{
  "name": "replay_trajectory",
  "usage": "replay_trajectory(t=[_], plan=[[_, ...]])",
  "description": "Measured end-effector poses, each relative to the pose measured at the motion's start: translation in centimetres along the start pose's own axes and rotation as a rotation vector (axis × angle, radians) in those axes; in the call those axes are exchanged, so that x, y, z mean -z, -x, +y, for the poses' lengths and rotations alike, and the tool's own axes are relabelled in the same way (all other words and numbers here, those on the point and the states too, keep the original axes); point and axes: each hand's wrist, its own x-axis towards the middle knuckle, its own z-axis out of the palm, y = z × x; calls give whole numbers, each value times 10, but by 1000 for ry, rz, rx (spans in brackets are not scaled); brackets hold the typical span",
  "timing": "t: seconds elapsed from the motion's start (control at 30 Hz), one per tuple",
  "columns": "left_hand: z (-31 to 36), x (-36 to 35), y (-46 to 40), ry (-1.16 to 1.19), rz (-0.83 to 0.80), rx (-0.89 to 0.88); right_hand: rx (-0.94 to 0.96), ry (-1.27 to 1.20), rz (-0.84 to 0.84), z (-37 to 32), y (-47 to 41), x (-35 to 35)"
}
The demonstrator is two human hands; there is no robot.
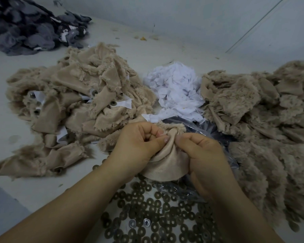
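Note:
A beige plush fabric piece [167, 162] is held up over the table's near middle, smooth backing towards me and fur on the far side. My left hand [139, 142] pinches its top edge with curled fingers and thumb. My right hand [200, 151] pinches the same bunched edge from the right, fingers curled round the cloth. Whatever is between the fingertips is hidden by the folds.
Several dark metal washers [147, 216] lie scattered below my hands. A heap of beige pieces with eyelets and white tags [74, 102] lies left, a furry beige heap [261, 123] right, white paper scraps [175, 92] behind, a clear plastic bag [205, 128] beneath, grey fabric [28, 27] far left.

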Motion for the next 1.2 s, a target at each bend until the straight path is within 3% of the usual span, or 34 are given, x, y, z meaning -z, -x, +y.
replay_trajectory(t=[0.2, 0.47, 0.6, 0.8, 1.03, 1.2], plan=[[3, -1, 0, 28, -15, -5, -61, -158, -106, -5, -2, 3], [3, -3, 1, 63, -3, -29, -26, -175, -183, -8, -1, 5], [6, -3, 1, 128, 3, -14, -119, -282, -202, -14, -5, 9], [7, -4, 2, 262, -17, 51, -168, -294, -383, -16, -4, 15], [7, -6, 2, 267, -31, 49, -48, -277, -241, -9, -7, 11], [9, -8, 3, 203, -16, 2, 112, -133, -160, -6, -4, 8]])
